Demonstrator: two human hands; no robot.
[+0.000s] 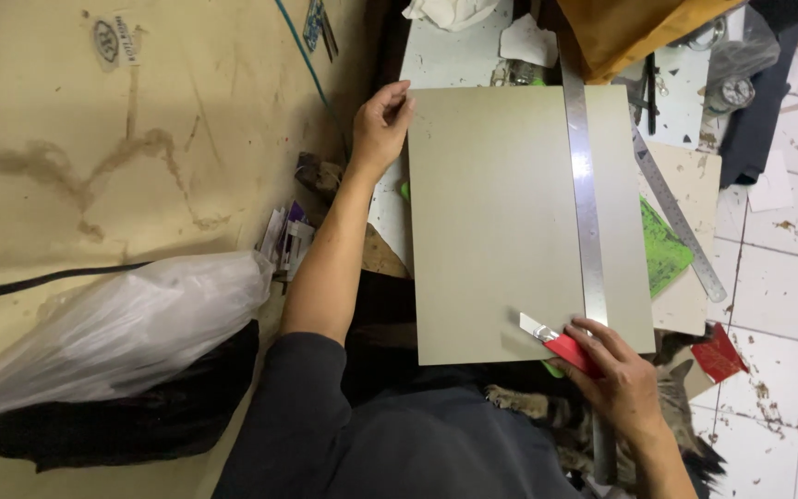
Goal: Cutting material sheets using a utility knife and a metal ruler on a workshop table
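grey board with steel rule and red knife, viewed from the head camera

a flat rectangular sheet of grey-beige board (510, 222), matt, unmarked and with clean straight edges, lies at the centre of the scene on a cluttered white worktop (445, 55). a long steel ruler (586, 222) lies on the board, running from far to near close to its right edge and reaching past both ends. the left hand (380, 125) grips the far left corner of the board, its fingers (397, 92) curled and pinching the edge. the right hand (616, 374) rests at the near right corner, its fingers (593, 328) closed round a red utility knife (561, 344) whose pale blade tip lies on the board just left of the ruler. a green cutting mat (662, 245) shows from under the right side of the board, with a second ruler (681, 222) lying slantwise over it. a clear plastic bag (113, 333) sits at the near left, well apart from the board.
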